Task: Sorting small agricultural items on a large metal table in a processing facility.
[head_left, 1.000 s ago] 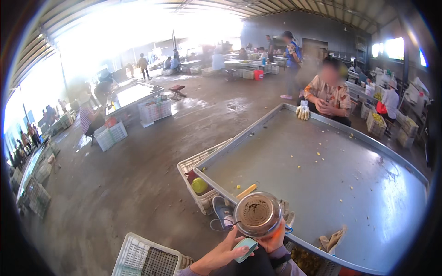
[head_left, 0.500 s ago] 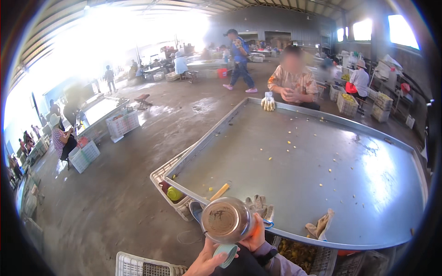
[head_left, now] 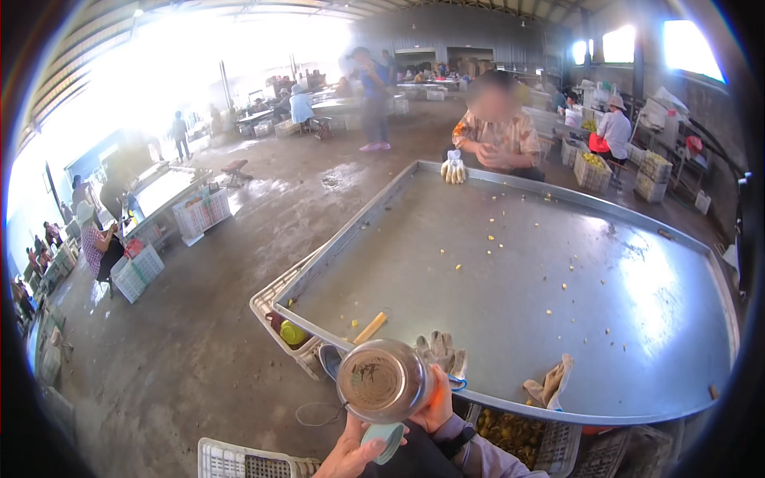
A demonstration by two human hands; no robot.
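At the table's near edge, a large rounded bottle (head_left: 381,381) is tilted so its round brownish base faces away from me. My right hand (head_left: 434,405) is wrapped round its right side. Beneath it, my left hand (head_left: 357,452) grips a pale green cap (head_left: 386,443), with the fingertips close to the bottle. Whether the cap touches the bottle's mouth is hidden. Just past the bottle lie a greyish work glove (head_left: 440,352) and a yellow stick-like handle (head_left: 370,327) on the metal table (head_left: 510,311).
Small yellow bits are scattered over the rimmed table. A tan glove (head_left: 550,385) lies at its near edge; pale gloves (head_left: 453,169) sit at the far corner by a seated person (head_left: 498,131). Crates (head_left: 253,460) stand below and beside it, one holding a yellow-green object (head_left: 292,333).
The bottle and both hands appear slightly lower and further left, as does the table. The walking person in blue has moved left. My grip looks the same.
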